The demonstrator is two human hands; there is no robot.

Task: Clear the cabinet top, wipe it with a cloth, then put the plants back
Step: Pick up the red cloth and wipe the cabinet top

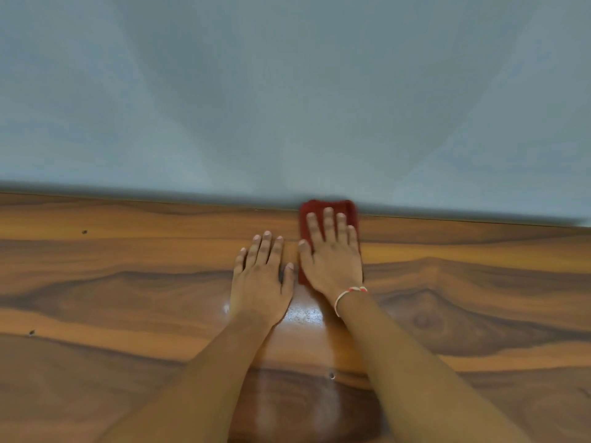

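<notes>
A dark red cloth (329,206) lies folded on the wooden cabinet top (128,282), its far end against the wall. My right hand (332,257) presses flat on the cloth with fingers spread, covering most of it. My left hand (260,276) rests flat on the bare wood just left of the cloth, fingers apart, holding nothing. No plants are in view.
A grey-blue wall (287,91) rises straight behind the cabinet top. Small dark specks (84,232) dot the wood at the left, and one (332,376) sits between my forearms. A glossy light reflection (303,314) shows near my wrists.
</notes>
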